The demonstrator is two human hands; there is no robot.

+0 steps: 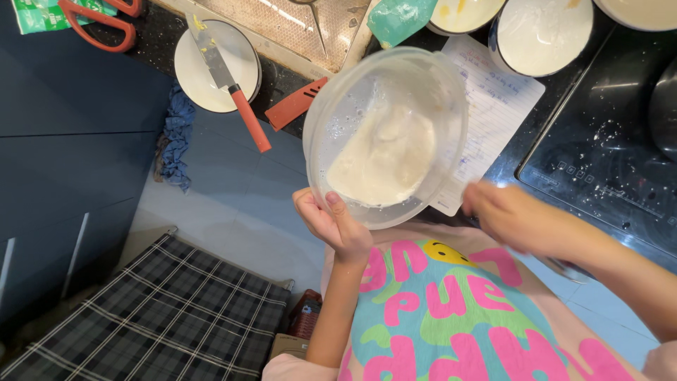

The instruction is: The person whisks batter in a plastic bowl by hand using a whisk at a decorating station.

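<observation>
Clear plastic bowl (386,134), tilted with white batter pooled low, is pinched at its near rim by the left hand (330,224); the blurred right hand (509,215) grip cannot be told.

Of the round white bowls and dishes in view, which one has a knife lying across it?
The white dish at upper left, by the red scissors: a red-handled knife rests across it. The others carry no utensil.

Single head-worn view, steeply downward, close over counter edge (296,134) and floor (233,212).
</observation>
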